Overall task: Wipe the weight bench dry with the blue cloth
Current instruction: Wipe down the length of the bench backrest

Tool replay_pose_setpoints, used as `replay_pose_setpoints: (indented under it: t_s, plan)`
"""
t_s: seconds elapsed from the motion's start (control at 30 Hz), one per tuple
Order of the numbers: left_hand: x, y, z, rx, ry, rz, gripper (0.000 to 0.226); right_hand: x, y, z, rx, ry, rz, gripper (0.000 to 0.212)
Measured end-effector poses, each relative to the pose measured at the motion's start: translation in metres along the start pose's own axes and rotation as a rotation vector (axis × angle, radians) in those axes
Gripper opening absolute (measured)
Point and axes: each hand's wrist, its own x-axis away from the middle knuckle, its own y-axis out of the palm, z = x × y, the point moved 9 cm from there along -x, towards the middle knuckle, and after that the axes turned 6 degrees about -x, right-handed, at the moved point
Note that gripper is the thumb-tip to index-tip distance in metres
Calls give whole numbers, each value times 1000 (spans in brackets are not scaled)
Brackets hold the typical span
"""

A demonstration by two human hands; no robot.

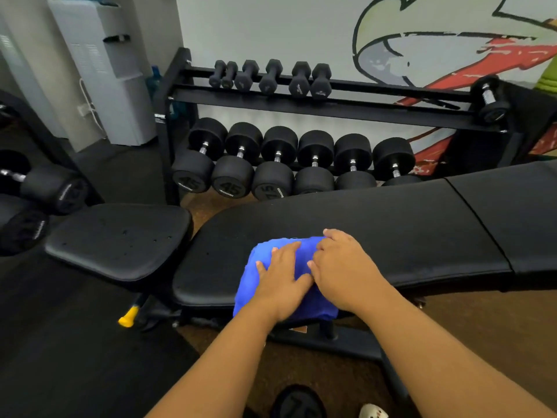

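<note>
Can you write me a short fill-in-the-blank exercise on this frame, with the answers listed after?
1. Both hands press flat on a cloth whose colour is ____.
2. The cloth lies on the long pad of the ____ and hangs over its near edge.
3. The left hand and right hand lie side by side, the right one nearer the ____ pictured on the wall.
4. The knob under the bench is ____.

Answers: blue; bench; mural; yellow

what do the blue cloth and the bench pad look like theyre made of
Blue cloth: soft, matte fabric, probably microfibre or terry; it bunches and drapes over the pad's edge. Bench pad: black vinyl or leatherette, likely over foam; smooth, faintly sheened, with rounded edges.
</note>
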Motion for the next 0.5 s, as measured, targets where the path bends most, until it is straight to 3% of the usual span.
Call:
replay_pose_setpoints:
  t_s: [0.07, 0.13, 0.27, 0.5]
  plan:
    - [-1, -14, -5, 375, 8, 27, 55, -12, 4, -18, -206, 6, -7, 35]
    - [2, -31, -18, 585, -33, 136, 51, -20, 17, -33, -402, 61, -70, 53]
    - [3, -54, -42, 491, -108, 356, 54, -19, 54, -44, -121, 141, -236, 75]
    - [-5, -77, -45, 234, -125, 493, 51, 2, 48, -11, -13, 152, -179, 82]
